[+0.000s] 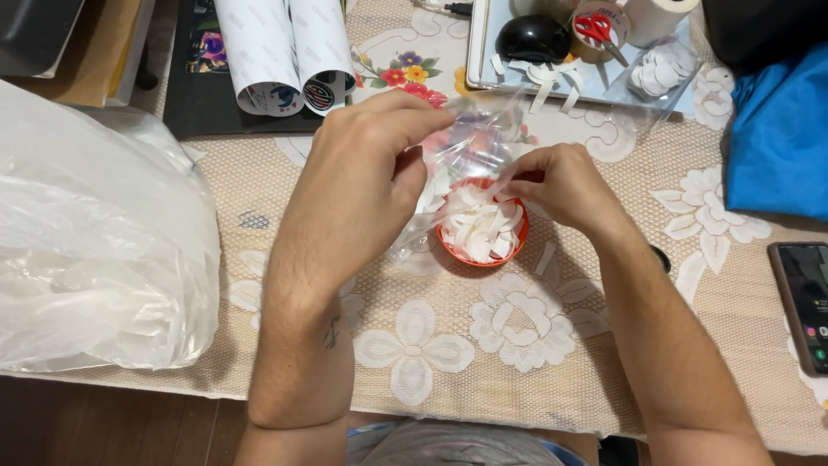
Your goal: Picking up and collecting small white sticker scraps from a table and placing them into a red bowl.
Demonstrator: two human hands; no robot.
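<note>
My left hand [362,173] and my right hand [561,181] both pinch a small clear plastic bag [473,142] above the table. Directly under the bag stands a small orange bowl [509,255] heaped with white paper pieces [479,229]. The left hand grips the bag's upper edge with thumb and fingers. With fingers closed, the right hand holds the bag's right side just over the bowl. Part of the bag hangs down to the left of the bowl.
A big crumpled white plastic bag [95,242] fills the left. Two rolled sheets [285,52] lie at the back. A tray [477,43] holds a black dome, tape, red scissors and white scraps. Blue cloth [776,138] and a phone [802,302] sit at right.
</note>
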